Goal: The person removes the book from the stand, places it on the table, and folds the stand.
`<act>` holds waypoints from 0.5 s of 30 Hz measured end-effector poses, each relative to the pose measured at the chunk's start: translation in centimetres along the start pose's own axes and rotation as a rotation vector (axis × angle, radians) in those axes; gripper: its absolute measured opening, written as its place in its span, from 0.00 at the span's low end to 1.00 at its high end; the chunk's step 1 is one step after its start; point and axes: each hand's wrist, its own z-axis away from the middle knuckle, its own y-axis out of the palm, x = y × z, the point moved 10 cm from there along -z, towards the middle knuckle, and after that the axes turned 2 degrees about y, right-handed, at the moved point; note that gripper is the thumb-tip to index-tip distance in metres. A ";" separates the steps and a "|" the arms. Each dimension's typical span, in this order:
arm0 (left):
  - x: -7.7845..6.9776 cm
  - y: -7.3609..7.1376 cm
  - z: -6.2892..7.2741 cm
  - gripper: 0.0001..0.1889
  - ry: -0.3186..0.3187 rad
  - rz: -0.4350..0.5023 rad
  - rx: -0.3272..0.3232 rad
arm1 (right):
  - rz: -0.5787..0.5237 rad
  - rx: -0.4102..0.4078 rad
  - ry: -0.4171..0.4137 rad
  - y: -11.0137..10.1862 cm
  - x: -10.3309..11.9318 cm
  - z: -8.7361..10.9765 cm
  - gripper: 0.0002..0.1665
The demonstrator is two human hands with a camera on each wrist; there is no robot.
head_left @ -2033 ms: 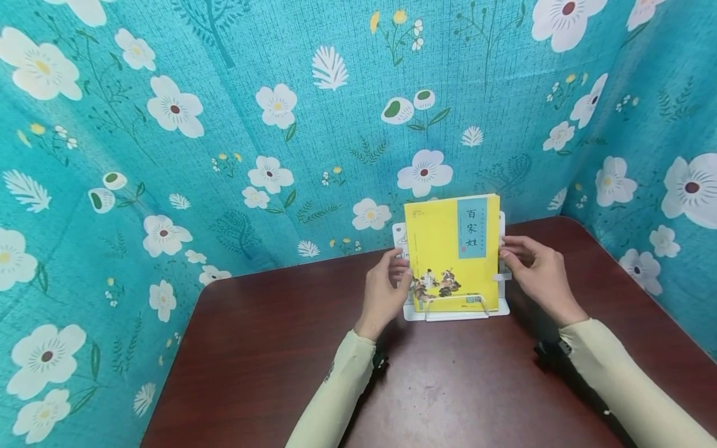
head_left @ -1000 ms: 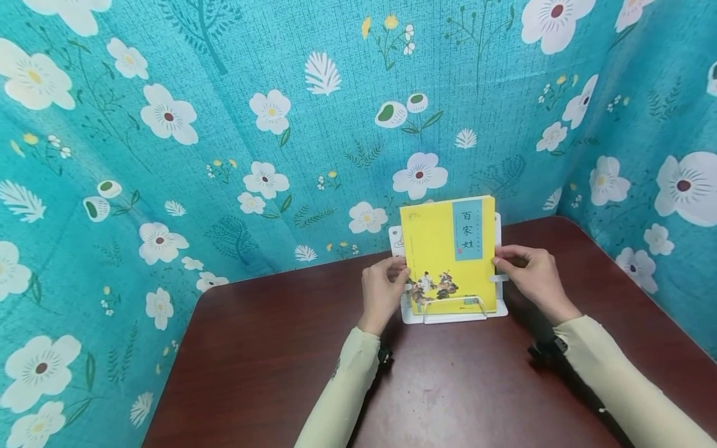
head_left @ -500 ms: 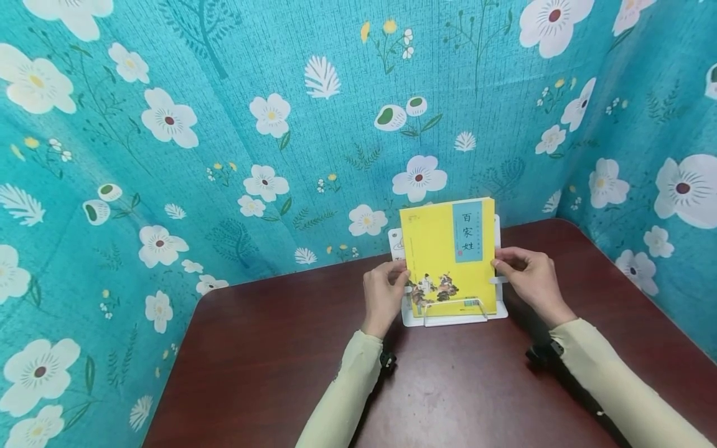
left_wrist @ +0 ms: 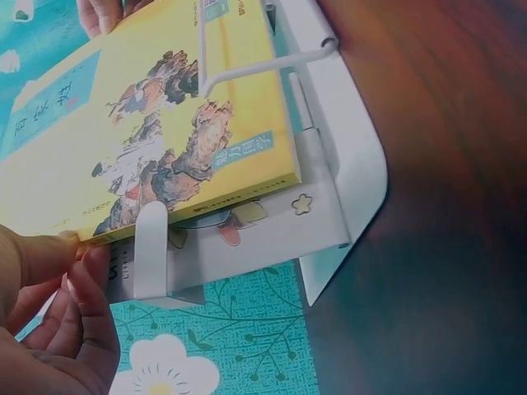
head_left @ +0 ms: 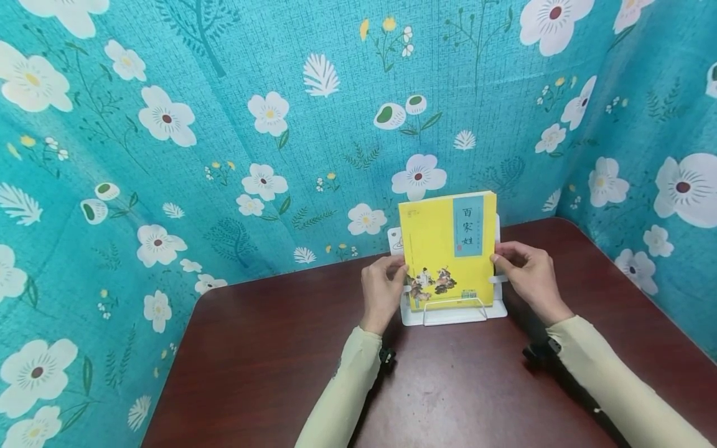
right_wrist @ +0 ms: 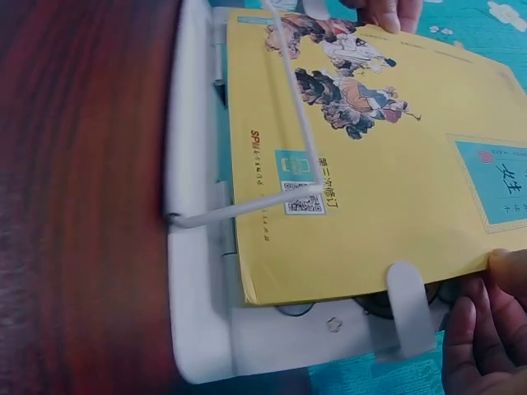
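Together, left grip [head_left: 383, 292] and right grip [head_left: 529, 274] flank and pinch the book [head_left: 431, 239].

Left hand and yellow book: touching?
Touching. The left wrist view shows the left hand with its thumb against the edge of the yellow book.

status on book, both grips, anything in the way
Left grip, right grip: pinching book by opposite edges. Book at stand, cover out. Wire bar crosses its lower front.
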 end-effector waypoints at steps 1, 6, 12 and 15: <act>0.0 -0.1 -0.1 0.09 -0.001 0.004 -0.003 | -0.005 -0.001 -0.001 0.0 0.1 -0.1 0.20; 0.0 -0.4 -0.4 0.09 0.004 0.014 -0.019 | -0.020 -0.012 -0.004 0.0 0.7 -0.5 0.21; -0.1 -0.8 -0.9 0.09 0.001 0.026 -0.048 | -0.046 -0.018 0.002 0.1 1.3 -0.8 0.23; -0.1 -0.8 -1.1 0.09 -0.007 0.036 -0.042 | -0.056 -0.034 0.010 -0.1 1.5 -0.8 0.22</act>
